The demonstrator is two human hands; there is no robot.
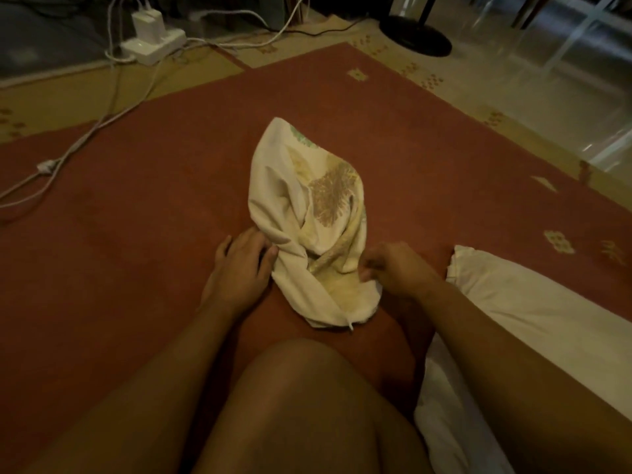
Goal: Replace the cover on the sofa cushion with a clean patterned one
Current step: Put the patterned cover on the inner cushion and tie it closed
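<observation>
A crumpled white cushion cover (307,213) with a leaf pattern lies on the red carpet (136,217) in front of my knee. My left hand (241,265) rests at the cover's left edge, its thumb and fingers touching the fabric. My right hand (393,268) pinches the cover's lower right edge with curled fingers. The bare white cushion (533,319) lies on the carpet to my right, partly under my right forearm.
A white power strip (154,42) with chargers sits at the back left, and its cables (102,121) trail across the carpet's left side. A black round stand base (415,35) is at the back right. Pale tiled floor lies beyond the carpet's right edge.
</observation>
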